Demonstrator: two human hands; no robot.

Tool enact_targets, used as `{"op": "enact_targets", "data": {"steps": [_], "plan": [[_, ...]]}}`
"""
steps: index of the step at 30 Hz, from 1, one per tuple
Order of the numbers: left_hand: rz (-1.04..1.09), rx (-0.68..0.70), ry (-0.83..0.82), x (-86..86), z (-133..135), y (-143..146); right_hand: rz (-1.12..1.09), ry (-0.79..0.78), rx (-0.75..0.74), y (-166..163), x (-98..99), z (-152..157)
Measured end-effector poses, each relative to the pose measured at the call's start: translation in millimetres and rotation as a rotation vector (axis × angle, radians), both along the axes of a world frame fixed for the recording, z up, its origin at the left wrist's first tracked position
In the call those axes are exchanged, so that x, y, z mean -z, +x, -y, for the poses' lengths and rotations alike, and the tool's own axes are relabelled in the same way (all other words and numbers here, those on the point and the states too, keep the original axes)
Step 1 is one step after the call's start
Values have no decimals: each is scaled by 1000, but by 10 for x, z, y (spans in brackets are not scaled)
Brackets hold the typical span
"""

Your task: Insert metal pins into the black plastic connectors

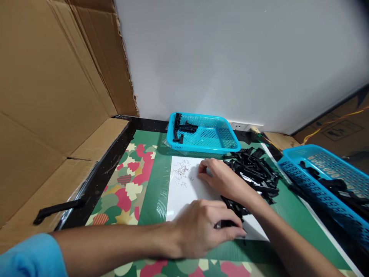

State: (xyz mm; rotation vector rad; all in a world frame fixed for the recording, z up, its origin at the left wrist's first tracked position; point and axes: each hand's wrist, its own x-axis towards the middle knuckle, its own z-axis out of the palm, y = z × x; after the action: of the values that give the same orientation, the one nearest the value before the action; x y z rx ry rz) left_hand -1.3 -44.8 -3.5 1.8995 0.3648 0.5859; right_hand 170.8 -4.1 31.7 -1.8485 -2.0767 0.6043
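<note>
My left hand rests at the near edge of a white sheet, its fingers curled round a black plastic piece. My right hand lies on the sheet further back, fingertips pinched together beside a small heap of tiny metal springs. What the fingertips hold is too small to make out. A pile of black plastic parts spreads to the right of both hands.
A blue basket with a few black parts stands behind the sheet. A second blue basket with black parts sits at the right. Cardboard walls rise at the left, with a black strip lying on the flap.
</note>
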Motion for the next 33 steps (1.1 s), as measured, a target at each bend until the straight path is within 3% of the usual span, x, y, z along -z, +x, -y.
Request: {"op": "enact_targets", "data": {"steps": [9, 13, 17, 21, 28, 33], "plan": [[126, -368, -359, 29, -83, 73, -116, 83, 100, 535, -529, 563], [128, -278, -454, 14, -92, 79, -304, -53, 88, 529, -467, 799], [131, -161, -400, -20, -73, 59, -599, -146, 103, 419, -336, 841], [131, -137, -338, -47, -79, 43, -756, -164, 114, 379, -279, 820], [86, -118, -285, -87, -74, 24, -737, -214, 71, 368, -339, 839], [102, -207, -298, -57, -60, 26, -580, -130, 79, 375, -336, 893]]}}
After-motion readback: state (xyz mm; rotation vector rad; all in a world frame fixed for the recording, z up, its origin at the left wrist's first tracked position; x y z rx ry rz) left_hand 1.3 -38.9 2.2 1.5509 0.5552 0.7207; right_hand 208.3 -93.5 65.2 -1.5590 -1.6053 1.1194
